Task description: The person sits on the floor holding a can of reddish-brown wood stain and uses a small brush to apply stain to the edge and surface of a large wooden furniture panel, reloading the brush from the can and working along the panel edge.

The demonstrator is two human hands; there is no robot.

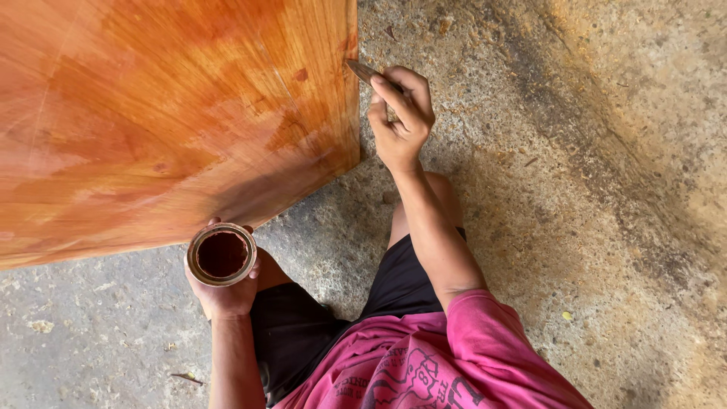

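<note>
Brush at the board's edge

Brush (365, 73) pinched tight in the right hand (400, 117), tip touching the right edge of the big orange-brown wood board (166, 113). Small round can (222, 254) of dark red-brown stain, open on top, gripped from below in the left hand (223, 291), just under the board's low edge. Rough grey concrete floor (591, 189) all around. Pink shirt (424, 363) and black shorts (394, 288) low in view.

The only package I see is the small round tin (222, 254) in my left hand (223, 291), low beside the edge of the wooden board. Its rim is dull metal, and inside sits a dark reddish-brown liquid, probably stain.
</note>
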